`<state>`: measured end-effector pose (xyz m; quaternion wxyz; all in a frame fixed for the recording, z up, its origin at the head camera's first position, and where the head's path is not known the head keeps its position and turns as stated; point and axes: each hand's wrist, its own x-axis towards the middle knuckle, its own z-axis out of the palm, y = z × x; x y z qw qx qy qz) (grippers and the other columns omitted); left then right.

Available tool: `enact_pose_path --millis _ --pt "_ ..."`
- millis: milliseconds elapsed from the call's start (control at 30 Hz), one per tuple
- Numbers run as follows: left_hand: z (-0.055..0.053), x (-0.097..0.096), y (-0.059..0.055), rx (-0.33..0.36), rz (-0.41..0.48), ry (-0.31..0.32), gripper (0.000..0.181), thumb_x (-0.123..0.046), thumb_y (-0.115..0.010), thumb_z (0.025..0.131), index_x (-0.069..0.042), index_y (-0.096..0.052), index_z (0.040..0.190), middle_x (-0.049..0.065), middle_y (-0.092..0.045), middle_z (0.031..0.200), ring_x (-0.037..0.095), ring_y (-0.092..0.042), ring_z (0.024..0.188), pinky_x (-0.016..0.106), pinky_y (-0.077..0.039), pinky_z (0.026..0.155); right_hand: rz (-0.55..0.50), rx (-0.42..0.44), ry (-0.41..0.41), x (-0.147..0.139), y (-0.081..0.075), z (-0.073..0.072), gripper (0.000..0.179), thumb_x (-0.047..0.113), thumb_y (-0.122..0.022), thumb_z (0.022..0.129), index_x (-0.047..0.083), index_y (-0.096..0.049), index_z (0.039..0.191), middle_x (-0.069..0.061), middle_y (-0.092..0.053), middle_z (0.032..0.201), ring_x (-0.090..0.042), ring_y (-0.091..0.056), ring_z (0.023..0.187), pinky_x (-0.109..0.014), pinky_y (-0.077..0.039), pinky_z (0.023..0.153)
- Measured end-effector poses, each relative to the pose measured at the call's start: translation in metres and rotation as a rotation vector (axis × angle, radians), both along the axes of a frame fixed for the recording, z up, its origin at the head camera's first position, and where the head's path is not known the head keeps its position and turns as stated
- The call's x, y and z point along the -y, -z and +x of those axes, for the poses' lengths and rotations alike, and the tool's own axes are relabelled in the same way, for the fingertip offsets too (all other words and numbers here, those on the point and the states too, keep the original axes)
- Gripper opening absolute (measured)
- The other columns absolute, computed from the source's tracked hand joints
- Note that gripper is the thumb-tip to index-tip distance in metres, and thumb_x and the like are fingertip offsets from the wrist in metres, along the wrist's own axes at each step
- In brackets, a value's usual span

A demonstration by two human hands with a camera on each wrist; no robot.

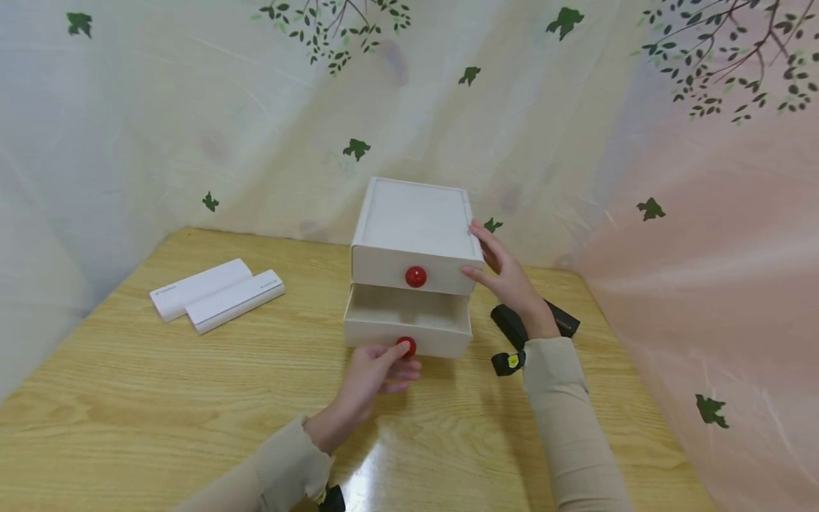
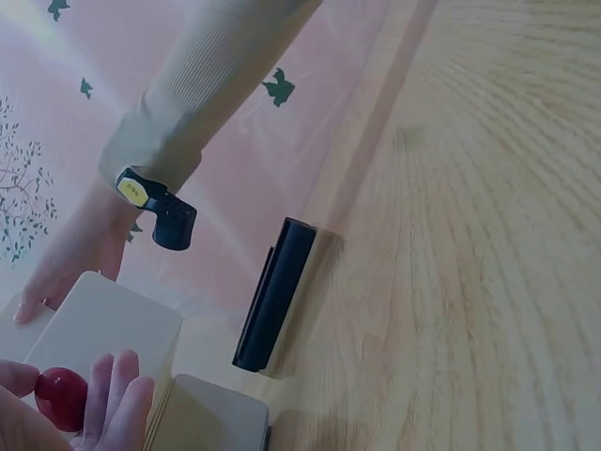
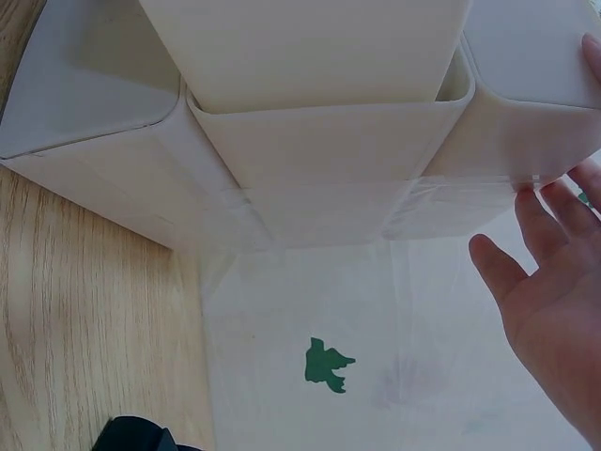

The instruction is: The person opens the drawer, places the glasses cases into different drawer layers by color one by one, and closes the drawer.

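Observation:
A white two-drawer cabinet (image 1: 419, 217) stands toward the back of the table. Its lower drawer (image 1: 371, 333) is pulled out, and the inside that shows holds nothing. My left hand (image 1: 367, 377) pinches the red knob (image 2: 62, 402) on this drawer, thumb on the near side, other fingers spread beyond it. The upper drawer (image 1: 380, 267), with its own red knob (image 1: 416, 276), sits closed. My right hand (image 1: 512, 281) rests against the cabinet's right side, fingers extended along the top edge and thumb by the front corner. In the right wrist view its fingertips touch the white side wall.
Two slim white boxes (image 1: 201, 288) lie overlapping on the left of the wooden table (image 1: 256, 398). A black oblong box (image 2: 275, 296) lies to the right, partly behind my right wrist in the head view. A leaf-patterned curtain (image 1: 288, 142) hangs close behind the table.

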<state>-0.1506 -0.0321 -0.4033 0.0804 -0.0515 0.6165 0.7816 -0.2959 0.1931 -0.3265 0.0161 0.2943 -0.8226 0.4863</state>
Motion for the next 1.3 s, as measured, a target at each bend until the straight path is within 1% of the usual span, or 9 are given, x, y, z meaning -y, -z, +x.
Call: enact_pose_path --millis 133,267,400,533,633,767,1000,1133,1300 --pt "0.005 0.003 0.0 -0.006 0.001 0.036 0.036 -0.021 -0.059 0.096 0.014 -0.064 0.104 0.014 -0.076 0.087 0.015 -0.074 0.076 0.031 -0.061 0.07 0.002 -0.001 0.0 0.0 0.0 0.0 0.071 0.01 -0.062 0.094 0.021 -0.026 0.154 0.007 -0.012 0.164 -0.022 -0.016 0.151 -0.053 -0.017 0.122" --pt "0.009 0.005 0.002 -0.011 0.007 0.061 0.035 -0.021 -0.059 0.096 0.013 -0.064 0.105 0.013 -0.075 0.088 0.016 -0.073 0.077 0.034 -0.061 0.074 0.003 0.0 -0.003 0.0 0.001 0.0 0.073 0.012 -0.063 0.094 0.021 -0.024 0.155 0.006 -0.011 0.164 -0.023 -0.015 0.151 -0.054 -0.017 0.121" --pt "0.013 0.006 0.002 -0.006 0.013 0.073 0.034 -0.021 -0.059 0.096 0.011 -0.064 0.105 0.013 -0.075 0.089 0.016 -0.073 0.078 0.037 -0.06 0.076 0.006 0.006 -0.003 -0.001 0.002 -0.001 0.073 0.017 -0.064 0.094 0.022 -0.024 0.155 0.005 -0.011 0.164 -0.023 -0.015 0.151 -0.054 -0.016 0.121" --pt "0.018 0.007 0.0 0.004 0.018 0.079 0.034 -0.021 -0.059 0.096 0.011 -0.064 0.104 0.013 -0.075 0.089 0.015 -0.073 0.078 0.035 -0.06 0.075 0.006 0.006 -0.001 -0.001 0.002 -0.001 0.073 0.02 -0.064 0.093 0.022 -0.025 0.154 0.005 -0.011 0.164 -0.025 -0.015 0.151 -0.056 -0.016 0.121" --pt "0.022 0.008 0.0 0.008 0.019 0.084 0.035 -0.021 -0.059 0.096 0.012 -0.064 0.105 0.015 -0.075 0.09 0.015 -0.073 0.077 0.033 -0.061 0.074 0.006 0.002 -0.002 -0.001 0.002 -0.001 0.072 0.017 -0.064 0.094 0.021 -0.025 0.154 0.004 -0.011 0.164 -0.026 -0.015 0.151 -0.057 -0.016 0.121" --pt "0.027 0.009 -0.001 0.002 0.016 0.095 0.035 -0.021 -0.059 0.096 0.013 -0.063 0.106 0.016 -0.075 0.091 0.015 -0.073 0.078 0.033 -0.061 0.075 0.005 -0.001 0.001 -0.001 0.001 -0.001 0.071 0.013 -0.062 0.094 0.021 -0.025 0.154 0.005 -0.012 0.164 -0.024 -0.016 0.151 -0.055 -0.016 0.121" --pt "0.033 0.009 0.003 0.006 0.024 0.11 0.037 -0.02 -0.059 0.095 0.015 -0.063 0.107 0.016 -0.075 0.09 0.015 -0.073 0.078 0.034 -0.06 0.075 0.001 0.008 -0.005 0.0 0.0 0.0 0.071 0.012 -0.062 0.095 0.021 -0.025 0.154 0.007 -0.012 0.164 -0.022 -0.017 0.151 -0.053 -0.017 0.122" --pt "0.038 0.008 0.004 0.016 0.036 0.12 0.038 -0.021 -0.06 0.095 0.015 -0.062 0.108 0.014 -0.075 0.089 0.015 -0.073 0.079 0.034 -0.06 0.076 -0.007 0.007 -0.012 0.0 0.001 -0.001 0.07 0.009 -0.061 0.095 0.021 -0.025 0.154 0.006 -0.012 0.164 -0.022 -0.017 0.151 -0.053 -0.017 0.121" --pt "0.042 0.007 0.004 0.014 0.031 0.121 0.039 -0.022 -0.059 0.095 0.015 -0.062 0.108 0.015 -0.075 0.089 0.015 -0.073 0.079 0.034 -0.06 0.076 -0.008 0.008 -0.012 -0.001 0.0 -0.001 0.071 0.008 -0.061 0.094 0.019 -0.025 0.154 0.004 -0.011 0.164 -0.024 -0.016 0.151 -0.054 -0.016 0.121"
